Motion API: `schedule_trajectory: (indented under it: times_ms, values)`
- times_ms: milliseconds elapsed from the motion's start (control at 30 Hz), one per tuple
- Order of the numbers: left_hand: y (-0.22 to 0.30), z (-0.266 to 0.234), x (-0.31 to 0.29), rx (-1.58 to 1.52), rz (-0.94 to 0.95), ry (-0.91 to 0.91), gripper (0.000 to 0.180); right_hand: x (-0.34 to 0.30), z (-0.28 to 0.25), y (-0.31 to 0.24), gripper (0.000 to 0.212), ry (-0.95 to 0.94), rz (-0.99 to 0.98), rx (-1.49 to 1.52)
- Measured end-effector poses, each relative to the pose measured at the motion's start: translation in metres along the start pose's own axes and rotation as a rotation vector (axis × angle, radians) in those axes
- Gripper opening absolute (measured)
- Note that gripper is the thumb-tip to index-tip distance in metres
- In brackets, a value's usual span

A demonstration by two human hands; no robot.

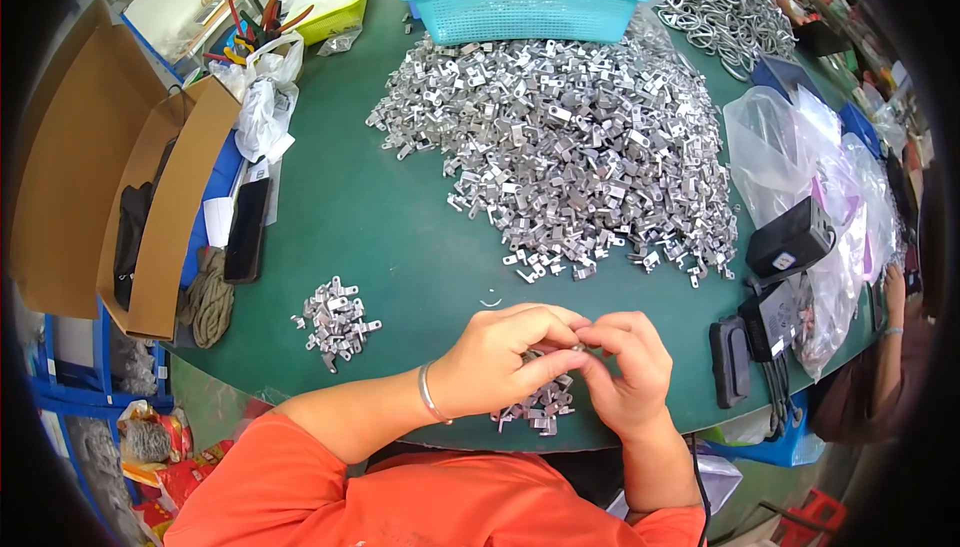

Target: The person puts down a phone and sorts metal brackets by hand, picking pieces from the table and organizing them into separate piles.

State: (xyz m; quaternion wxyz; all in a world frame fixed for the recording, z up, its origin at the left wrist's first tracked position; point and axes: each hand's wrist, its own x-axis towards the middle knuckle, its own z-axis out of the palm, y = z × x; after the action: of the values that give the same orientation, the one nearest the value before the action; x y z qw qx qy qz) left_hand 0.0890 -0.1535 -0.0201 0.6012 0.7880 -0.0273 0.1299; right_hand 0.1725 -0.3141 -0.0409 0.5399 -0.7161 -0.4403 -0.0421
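My left hand (515, 352) and my right hand (625, 362) meet above the front edge of the green table (400, 237). Thumbs and forefingers of both pinch together on a small metal part (580, 346), mostly covered by the fingertips. Just below my hands lies a small heap of metal brackets (545, 409), partly hidden by my left hand. Another small pile of brackets (338, 322) rests to the left of my left forearm. Beyond my hands spreads a big mound of loose silver brackets (580, 147).
A turquoise basket (530, 9) stands behind the mound, with metal rings (730, 7) at the far right. On the left are an open cardboard box (180, 217) and a dark phone (248, 230). Plastic bags (790, 157) and a black case (730, 362) lie on the right, near another person's arm (890, 347).
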Motion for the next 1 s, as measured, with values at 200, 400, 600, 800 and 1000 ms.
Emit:
schedule_trajectory:
  times_ms: [200, 400, 600, 800, 1000]
  values:
    - [-0.015, 0.0, -0.005, -0.68, -0.327, -0.022, 0.011, 0.004, 0.002, -0.002, 0.034, 0.061, 0.01, 0.001]
    - [-0.016, 0.0, -0.004, -0.589, -0.289, 0.06, 0.017, 0.004, 0.002, -0.002, 0.029, 0.027, 0.076, 0.034]
    - [-0.02, -0.001, -0.004, -0.502, -0.187, 0.086, 0.025, 0.005, 0.001, 0.0, 0.021, 0.037, 0.067, 0.002]
    - [-0.018, 0.001, -0.005, -0.518, -0.225, 0.117, 0.022, 0.005, 0.001, -0.001, 0.019, 0.021, 0.094, 0.006]
    - [-0.016, 0.0, -0.007, -0.452, -0.167, 0.111, 0.026, 0.005, 0.001, -0.001, 0.018, 0.012, 0.1, 0.014]
